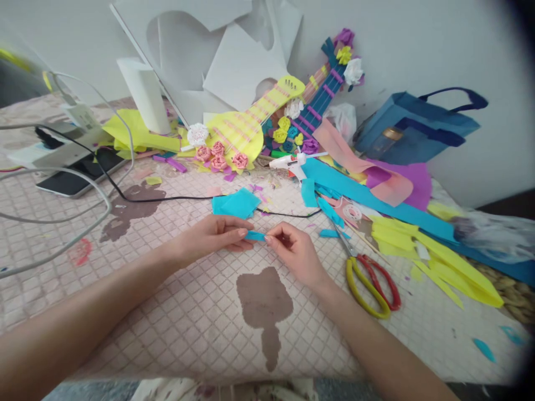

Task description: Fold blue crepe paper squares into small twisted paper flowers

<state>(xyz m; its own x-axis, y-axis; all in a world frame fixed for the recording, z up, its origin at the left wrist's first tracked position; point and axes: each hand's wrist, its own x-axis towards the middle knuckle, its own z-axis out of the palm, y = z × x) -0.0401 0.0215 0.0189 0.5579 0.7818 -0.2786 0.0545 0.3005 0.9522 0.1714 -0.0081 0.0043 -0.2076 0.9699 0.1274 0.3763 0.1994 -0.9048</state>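
Observation:
Between my two hands stretches a small folded strip of blue crepe paper. My left hand pinches its left end between thumb and fingers. At the right end, the fingertips of my right hand are closed on it. Just beyond my left hand lie several cut pieces of blue crepe paper on the quilted cloth. Scissors with one yellow and one red handle rest to the right of my right hand, near another narrow blue strip.
A white glue gun stands behind my hands, its black cord crossing the cloth. Yellow and blue paper guitars lean at the back. Yellow crepe paper and a blue bag are at right. A power strip sits left.

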